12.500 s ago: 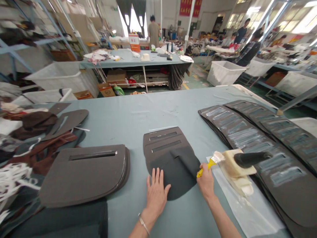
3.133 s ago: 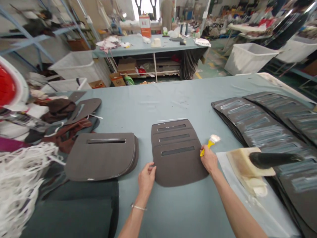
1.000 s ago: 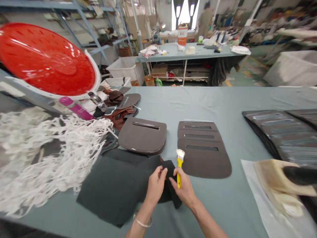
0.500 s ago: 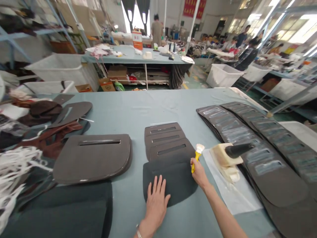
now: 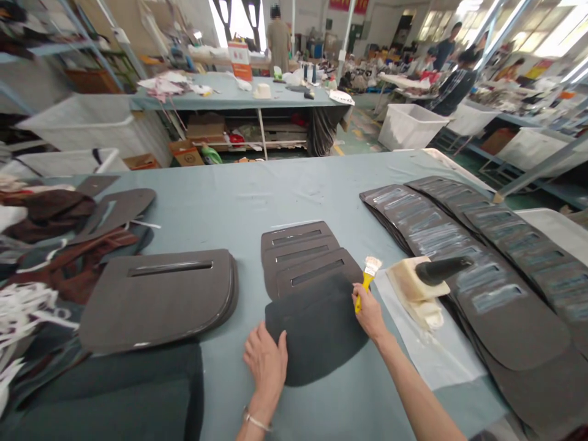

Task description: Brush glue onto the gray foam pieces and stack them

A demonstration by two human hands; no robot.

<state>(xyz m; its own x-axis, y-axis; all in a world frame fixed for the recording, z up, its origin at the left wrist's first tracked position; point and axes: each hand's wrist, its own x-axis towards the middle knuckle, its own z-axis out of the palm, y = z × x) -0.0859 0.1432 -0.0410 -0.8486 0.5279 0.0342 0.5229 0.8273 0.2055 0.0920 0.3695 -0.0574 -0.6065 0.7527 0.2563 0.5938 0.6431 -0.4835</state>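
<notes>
My left hand [image 5: 265,358], with a bracelet at the wrist, is at the left edge of a dark fabric piece [image 5: 316,337], its fingers apart. My right hand [image 5: 370,312] grips a yellow-handled brush [image 5: 366,285], bristles up, at that piece's right edge. Just beyond the dark piece lie overlapping brown slotted panels [image 5: 301,242]. Right of the brush, a cream container [image 5: 407,285] with a black cone-shaped part rests on a white sheet [image 5: 445,361]. A stack of brown panels [image 5: 158,312] with one slot lies to the left.
Fanned slotted panels [image 5: 519,334] with glossy streaks cover the right side. Dark fabric [image 5: 105,398], white straps [image 5: 32,306] and brown cloth [image 5: 87,260] lie at the left. Beyond are another table [image 5: 220,101], white bins [image 5: 408,125] and several people.
My left hand has moved left, from flat on the dark piece to its left edge. My right hand still holds the brush in about the same place. The view has shifted slightly.
</notes>
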